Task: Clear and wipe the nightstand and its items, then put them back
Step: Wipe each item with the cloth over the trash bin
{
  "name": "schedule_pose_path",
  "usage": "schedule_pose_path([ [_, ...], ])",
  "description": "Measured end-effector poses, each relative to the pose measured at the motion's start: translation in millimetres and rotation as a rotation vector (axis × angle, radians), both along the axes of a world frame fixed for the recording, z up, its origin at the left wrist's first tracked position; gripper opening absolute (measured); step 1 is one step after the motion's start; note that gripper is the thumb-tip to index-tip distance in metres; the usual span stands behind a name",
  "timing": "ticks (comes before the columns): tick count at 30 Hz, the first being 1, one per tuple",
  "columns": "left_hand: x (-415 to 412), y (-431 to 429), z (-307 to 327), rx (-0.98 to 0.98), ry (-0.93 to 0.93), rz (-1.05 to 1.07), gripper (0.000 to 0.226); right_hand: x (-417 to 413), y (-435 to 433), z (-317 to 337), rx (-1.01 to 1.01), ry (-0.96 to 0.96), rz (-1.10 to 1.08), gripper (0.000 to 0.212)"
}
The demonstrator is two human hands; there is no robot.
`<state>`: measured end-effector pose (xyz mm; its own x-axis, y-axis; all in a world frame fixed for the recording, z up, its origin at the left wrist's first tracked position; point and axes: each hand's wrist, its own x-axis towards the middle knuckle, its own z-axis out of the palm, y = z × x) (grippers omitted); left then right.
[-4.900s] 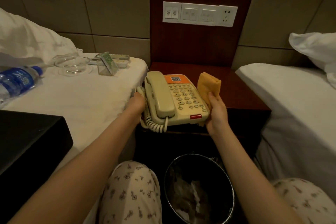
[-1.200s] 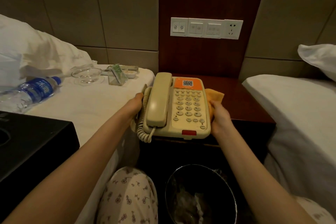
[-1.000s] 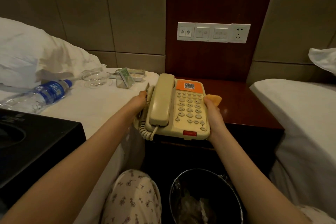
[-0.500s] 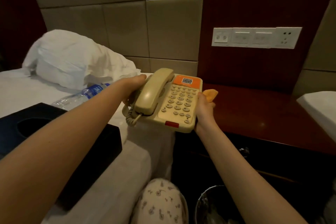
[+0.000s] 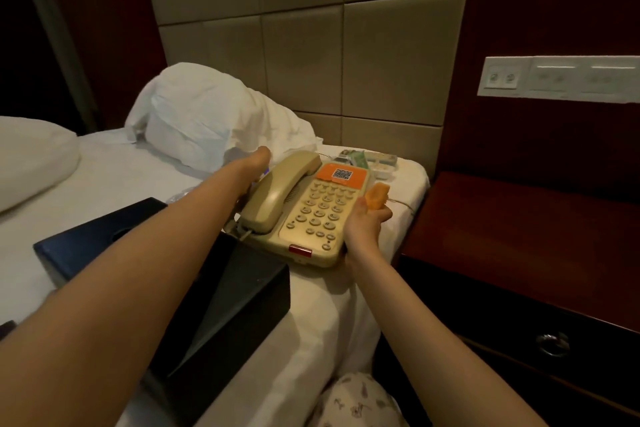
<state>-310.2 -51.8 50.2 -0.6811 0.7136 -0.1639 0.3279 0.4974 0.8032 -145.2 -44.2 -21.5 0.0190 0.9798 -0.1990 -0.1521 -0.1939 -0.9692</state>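
A beige telephone [image 5: 311, 211] with an orange label sits level over the left bed's white sheet [image 5: 329, 322], its near edge at the sheet. My left hand [image 5: 254, 166] grips its left side behind the handset. My right hand [image 5: 365, 224] holds its right edge and also pinches a folded orange cloth [image 5: 377, 196]. The dark wooden nightstand [image 5: 519, 229] stands bare to the right of the phone.
A black box [image 5: 221, 291] lies on the bed under my left forearm. Small items [image 5: 370, 161] sit on the bed corner behind the phone. A white pillow [image 5: 201, 121] is further back. A switch panel [image 5: 557, 80] hangs on the wall; a drawer pull [image 5: 552, 343] shows on the nightstand front.
Both hands have carried the phone leftward off the nightstand to over the bed, and the view has swung left with it. The nightstand top now shows bare.
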Motion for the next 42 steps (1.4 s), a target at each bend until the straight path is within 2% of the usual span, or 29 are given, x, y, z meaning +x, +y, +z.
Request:
schedule_pose_path([
  [4,4,2,-4,-0.043,-0.063,-0.045,0.068,-2,1,1,0.069,-0.160,-0.019,0.040],
  [10,6,2,-3,-0.053,-0.098,-0.106,0.081,15,10,3,0.129,-0.304,0.082,0.035],
  [17,24,-8,14,-0.101,0.063,-0.138,0.070,29,7,12,0.223,-0.437,0.032,0.026],
  [22,36,-25,15,-0.101,0.179,-0.184,0.062,43,4,38,0.306,-0.349,0.031,0.033],
  [25,46,-40,18,-0.073,0.270,-0.176,0.056,42,-6,49,0.365,-0.343,0.063,0.029],
  [28,52,-56,22,-0.019,0.504,-0.252,0.044,34,-21,48,0.364,-0.356,0.137,0.032],
  [33,42,-93,26,-0.018,0.711,-0.277,0.033,9,-49,53,0.437,-0.445,0.287,0.036],
  [37,26,-119,28,-0.095,0.737,-0.250,0.033,-13,-75,67,0.602,-0.574,0.464,0.027],
  [39,16,-129,30,-0.153,0.732,-0.206,0.036,-24,-88,71,0.660,-0.709,0.585,0.026],
  [40,10,-134,31,-0.183,0.731,-0.187,0.037,-29,-93,71,0.668,-0.780,0.654,0.030],
  [42,2,-144,32,-0.268,0.720,-0.175,0.036,-39,-102,69,0.624,-0.896,0.801,0.052],
])
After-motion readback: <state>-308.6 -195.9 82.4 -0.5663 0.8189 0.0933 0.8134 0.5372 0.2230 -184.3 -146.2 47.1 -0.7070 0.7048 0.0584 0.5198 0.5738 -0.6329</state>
